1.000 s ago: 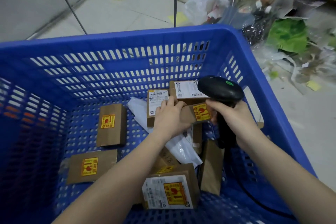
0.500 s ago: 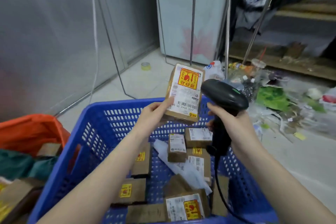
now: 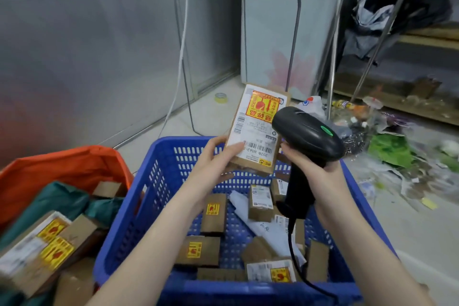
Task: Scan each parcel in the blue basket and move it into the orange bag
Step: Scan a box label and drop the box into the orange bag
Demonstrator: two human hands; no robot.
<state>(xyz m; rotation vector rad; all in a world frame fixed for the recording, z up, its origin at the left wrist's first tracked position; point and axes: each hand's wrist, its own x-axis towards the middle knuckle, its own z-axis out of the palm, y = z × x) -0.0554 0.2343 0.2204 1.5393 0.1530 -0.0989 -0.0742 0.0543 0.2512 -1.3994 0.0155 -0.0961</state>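
Note:
My left hand (image 3: 214, 161) grips a brown cardboard parcel (image 3: 257, 129) by its lower left corner and holds it upright above the blue basket (image 3: 159, 181), its white label and yellow-red sticker facing me. My right hand (image 3: 315, 174) grips the handle of a black barcode scanner (image 3: 306, 136), whose head points at the parcel's label from the right, a green light on top. Several more brown parcels (image 3: 213, 213) and a white poly mailer (image 3: 263, 226) lie in the basket. The orange bag (image 3: 64, 169) stands to the left with parcels inside.
The scanner's black cable (image 3: 295, 256) hangs down into the basket. Green wrapping (image 3: 62, 203) and boxes (image 3: 47, 243) fill the orange bag. A wire rack (image 3: 293, 32) stands behind, a yellow tape roll (image 3: 221, 98) lies on the floor, and litter (image 3: 390, 149) is piled at the right.
My left hand lifted a parcel out of the basket up in front of the scanner. My view rose from the basket's inside to the room; the scanner stays beside the parcel.

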